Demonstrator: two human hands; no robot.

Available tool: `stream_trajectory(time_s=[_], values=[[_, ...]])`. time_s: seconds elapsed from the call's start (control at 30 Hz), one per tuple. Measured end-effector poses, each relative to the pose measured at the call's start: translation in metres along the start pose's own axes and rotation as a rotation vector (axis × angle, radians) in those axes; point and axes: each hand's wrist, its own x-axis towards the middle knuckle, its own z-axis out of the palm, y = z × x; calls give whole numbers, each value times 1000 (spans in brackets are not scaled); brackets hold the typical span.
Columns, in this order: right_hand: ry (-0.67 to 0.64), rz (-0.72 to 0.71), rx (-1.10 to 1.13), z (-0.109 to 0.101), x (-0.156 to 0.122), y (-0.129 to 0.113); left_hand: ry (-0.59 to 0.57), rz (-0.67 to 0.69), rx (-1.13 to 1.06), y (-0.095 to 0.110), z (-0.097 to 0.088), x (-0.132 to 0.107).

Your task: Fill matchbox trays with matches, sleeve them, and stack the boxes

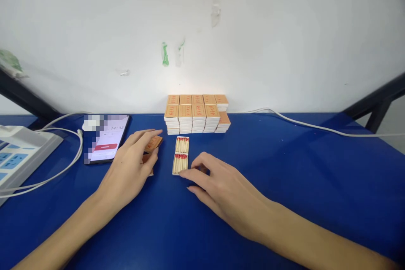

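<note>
My left hand [131, 158] has its thumb and fingers around an orange matchbox sleeve [154, 143]. A second orange piece, perhaps another sleeve, shows partly under that hand. Right of it, two white matchbox trays lie end to end on the blue table, a far tray [182, 145] and a near tray [180, 164]. Both are filled with red-tipped matches, heads toward the wall. My right hand [218, 183] is beside the near tray, fingers apart and bent, one fingertip at the tray's lower right corner. Nothing shows held in it.
Stacked matchboxes [193, 114] stand in rows against the white wall [268, 42]. A phone [109, 141] lies to the left, near a white power strip [22, 154] and a looping white cable [80, 147]. Another white cable [303, 128] runs along the back right of the blue table [300, 168].
</note>
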Motion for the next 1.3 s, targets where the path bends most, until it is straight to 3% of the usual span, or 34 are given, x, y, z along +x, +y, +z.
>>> stream_trajectory(time_s=[0.33,0.5,0.7,0.87,1.07,1.3], values=[[13,59,151,-10,-19,14,39,196,-70,15,-4,-5],[31,122,149,-21,-37,26,-36,277,-170,31,-3,-14],[15,126,120,-33,-43,40,-167,276,-220,44,-5,-26],[27,139,108,-37,-45,34,-300,242,-248,47,-3,-31],[77,208,-32,-25,-44,24,-333,174,-268,49,1,-38],[77,235,-7,-17,-44,16,-258,255,-153,46,1,-33]])
